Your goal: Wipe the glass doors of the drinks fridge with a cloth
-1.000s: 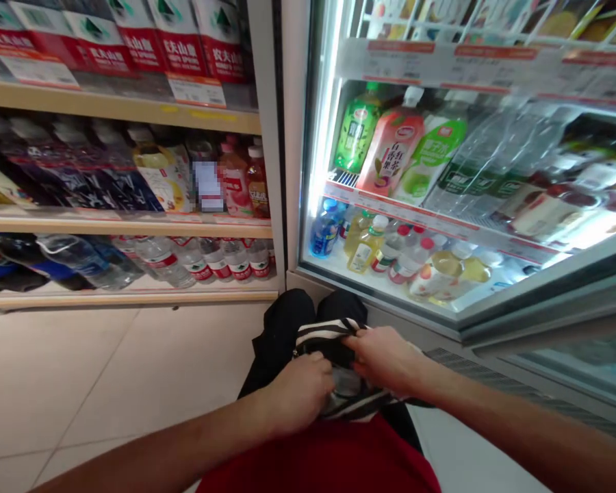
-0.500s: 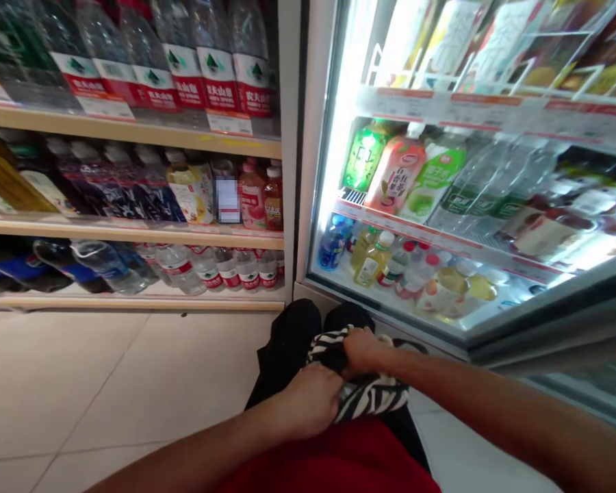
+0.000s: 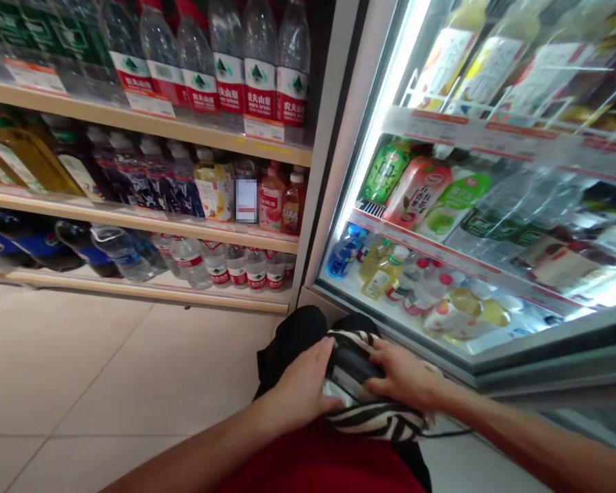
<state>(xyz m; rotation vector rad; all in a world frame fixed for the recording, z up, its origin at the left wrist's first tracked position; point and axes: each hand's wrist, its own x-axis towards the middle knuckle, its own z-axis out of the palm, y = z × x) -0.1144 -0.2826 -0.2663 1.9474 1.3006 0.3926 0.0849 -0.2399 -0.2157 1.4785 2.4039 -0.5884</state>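
A black-and-white zebra-striped cloth bag (image 3: 374, 419) rests on the lap, its mouth spread apart. Inside it a dark, smooth object (image 3: 356, 363) shows, with a greyish strip and a shiny silvery piece below; their kind cannot be made out. On the bag's left side, my left hand (image 3: 305, 376) grips the edge, fingers along the rim and thumb lower down. My right hand (image 3: 408, 376) is curled over the opposite side, fingertips and thumb reaching in beside the dark object. Whether those fingertips touch it is unclear.
Wooden shelves (image 3: 148, 222) with bottled drinks stand ahead on the left. A lit drinks fridge (image 3: 385, 308) stands close on the right, its door frame (image 3: 559, 373) near my right arm. Pale floor tiles (image 3: 103, 370) lie at left.
My hands have moved apart, and the striped bag's mouth is wider, showing more of the dark object. The view has turned slightly left, so the shelves appear further right.
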